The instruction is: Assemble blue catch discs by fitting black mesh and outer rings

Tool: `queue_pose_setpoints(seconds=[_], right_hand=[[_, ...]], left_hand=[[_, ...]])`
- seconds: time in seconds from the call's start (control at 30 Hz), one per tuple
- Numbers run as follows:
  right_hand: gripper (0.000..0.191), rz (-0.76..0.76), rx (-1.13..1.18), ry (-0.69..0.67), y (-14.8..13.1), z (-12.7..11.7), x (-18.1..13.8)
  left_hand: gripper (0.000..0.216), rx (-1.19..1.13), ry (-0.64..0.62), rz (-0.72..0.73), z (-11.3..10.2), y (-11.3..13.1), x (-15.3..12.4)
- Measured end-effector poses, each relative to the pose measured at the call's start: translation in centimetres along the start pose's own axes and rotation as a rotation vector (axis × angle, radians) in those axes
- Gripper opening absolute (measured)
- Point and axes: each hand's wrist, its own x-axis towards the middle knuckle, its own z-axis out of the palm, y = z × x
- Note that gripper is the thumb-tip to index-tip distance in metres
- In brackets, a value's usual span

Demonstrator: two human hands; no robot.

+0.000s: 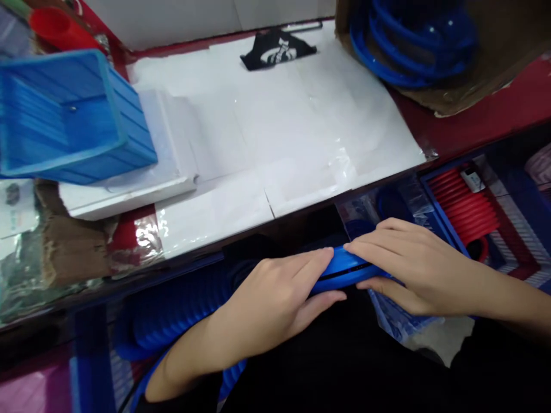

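Observation:
A blue, smooth, slightly curved plastic piece with a dark slit along its edge is held between my two hands, above my lap and in front of the table edge. My left hand is closed on its left end, fingers on top and thumb beneath. At the other end, my right hand pinches it the same way, fingertips near the slit. Both hands cover much of the piece, so its full shape is hidden.
White sheeting covers the tabletop. A blue bin stands on a white foam slab at left. A black printed cloth lies at the back; a cardboard box holds blue rings. Below are blue coils and red coils.

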Motion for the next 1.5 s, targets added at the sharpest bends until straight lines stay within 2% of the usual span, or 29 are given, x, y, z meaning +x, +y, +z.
queue_pose_setpoints(seconds=[0.1,0.3,0.47,0.57,0.63,0.73,0.77,0.83,0.93,1.0,1.1,1.2,1.33,1.5], right_hand=[[0.033,0.013,-0.032,0.008,0.2,-0.1,-0.8],[0.018,0.070,0.052,0.089,0.1,0.4,-1.0],[0.013,0.078,0.047,0.161,0.1,1.0,-0.4],[0.020,0.074,0.065,0.163,0.8,1.2,-0.2],[0.036,0.105,0.127,0.125,1.8,1.1,-0.7],[0.059,0.269,0.280,0.003,3.5,1.4,-2.3],[0.059,0.326,0.324,-0.025,4.1,1.7,-3.0],[0.044,0.359,0.378,-0.001,5.0,2.5,-4.2],[0.033,0.210,0.377,0.155,5.5,3.9,-4.9],[0.034,0.108,0.332,0.215,5.3,4.3,-4.6],[0.033,0.042,0.236,0.204,4.5,4.3,-3.4],[0.036,0.026,0.142,0.175,3.5,3.9,-2.3],[0.042,0.024,0.054,0.147,2.6,3.7,-1.9],[0.047,0.024,0.102,0.133,2.1,3.6,-2.7]], left_hand=[[0.030,-0.012,-0.042,-0.014,0.0,0.5,0.8],[0.018,-0.011,-0.121,-0.007,-0.2,1.0,2.6],[0.018,-0.029,-0.078,-0.009,0.2,0.2,2.6],[0.021,-0.089,-0.051,0.000,0.0,-0.6,2.3],[0.024,-0.139,-0.042,-0.014,-0.5,-1.4,1.7],[0.033,-0.220,0.002,-0.079,-1.2,-3.4,-0.4],[0.035,-0.256,0.037,-0.094,-1.2,-4.3,-1.4],[0.038,-0.342,0.145,-0.078,-0.9,-6.2,-3.5],[0.038,-0.469,0.255,0.002,0.2,-8.6,-6.1],[0.036,-0.509,0.254,-0.019,1.0,-9.1,-6.8],[0.038,-0.432,0.141,-0.113,1.7,-7.8,-6.2],[0.048,-0.240,0.044,-0.071,2.6,-5.2,-4.2],[0.045,-0.126,0.060,0.028,3.5,-3.1,-1.9],[0.044,-0.133,0.090,0.044,2.9,-2.7,-2.0]])
